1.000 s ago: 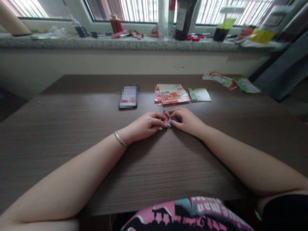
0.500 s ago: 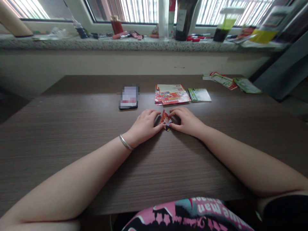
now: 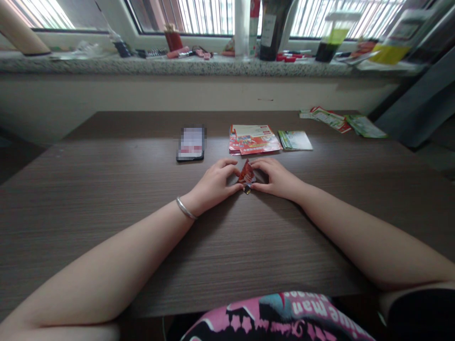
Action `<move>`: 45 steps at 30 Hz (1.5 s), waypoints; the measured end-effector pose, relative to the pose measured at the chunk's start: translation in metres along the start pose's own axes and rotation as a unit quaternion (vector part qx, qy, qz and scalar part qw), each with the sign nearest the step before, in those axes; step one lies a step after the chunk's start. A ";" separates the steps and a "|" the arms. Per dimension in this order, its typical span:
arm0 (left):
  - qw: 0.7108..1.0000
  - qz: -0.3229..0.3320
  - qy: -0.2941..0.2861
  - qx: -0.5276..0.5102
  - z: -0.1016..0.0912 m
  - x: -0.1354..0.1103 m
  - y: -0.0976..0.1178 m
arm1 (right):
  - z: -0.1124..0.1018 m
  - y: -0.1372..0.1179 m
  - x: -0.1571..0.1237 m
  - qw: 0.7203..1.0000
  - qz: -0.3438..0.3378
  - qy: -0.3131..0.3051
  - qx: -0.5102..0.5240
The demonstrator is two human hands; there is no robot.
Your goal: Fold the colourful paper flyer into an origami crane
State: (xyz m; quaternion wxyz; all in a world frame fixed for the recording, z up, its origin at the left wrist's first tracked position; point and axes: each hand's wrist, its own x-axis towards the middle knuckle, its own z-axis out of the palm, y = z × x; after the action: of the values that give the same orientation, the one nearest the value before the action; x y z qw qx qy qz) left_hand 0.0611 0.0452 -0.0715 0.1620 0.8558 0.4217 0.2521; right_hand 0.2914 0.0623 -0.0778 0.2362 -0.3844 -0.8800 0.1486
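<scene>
A small piece of folded red printed paper (image 3: 246, 173) stands between my hands near the middle of the table, its peak pointing away from me. From the left, my left hand (image 3: 221, 179), with a silver bangle at the wrist, has its thumb and fingers closed on the paper's edge. My right hand (image 3: 272, 176) pinches the opposite side, thumb at the lower corner and fingers near the top. A dark tip with a light patch shows at the paper's near end. Just beyond my hands lies a stack of red and white printed leaflets (image 3: 254, 139).
A phone (image 3: 191, 143) lies left of the leaflets, its screen blurred out. To their right is a small green and white pad (image 3: 295, 140). More leaflets (image 3: 330, 118) lie at the table's far right. Bottles and small items line the stone windowsill (image 3: 213, 67) behind the table (image 3: 106, 227).
The folded paper's peak has shifted slightly right and up, and more of its red face shows. The left fingers have moved a little along it. Both hands stay in place otherwise.
</scene>
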 end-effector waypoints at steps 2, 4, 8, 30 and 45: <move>1.000 0.001 -0.002 -0.005 0.000 0.000 -0.001 | 0.000 0.001 0.000 1.000 -0.006 0.001 0.009; 1.000 0.003 -0.004 -0.004 0.000 0.001 -0.002 | -0.001 0.001 0.000 1.000 -0.015 0.000 0.017; 1.000 0.013 -0.003 0.003 0.001 0.001 -0.001 | -0.001 -0.001 0.000 1.000 -0.021 -0.004 0.018; 0.991 0.097 -0.029 0.090 -0.007 0.002 0.006 | -0.006 -0.024 -0.003 0.996 -0.014 -0.011 -0.085; 0.988 0.069 0.006 0.135 -0.005 0.004 -0.008 | -0.002 -0.009 -0.002 0.999 -0.042 -0.005 -0.031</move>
State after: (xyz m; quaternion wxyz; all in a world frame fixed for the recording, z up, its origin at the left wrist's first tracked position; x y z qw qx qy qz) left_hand 0.0550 0.0532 -0.0705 0.0249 0.8951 0.3929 0.2091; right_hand 0.2880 0.0553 -0.0722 0.2263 -0.3532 -0.9007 0.1133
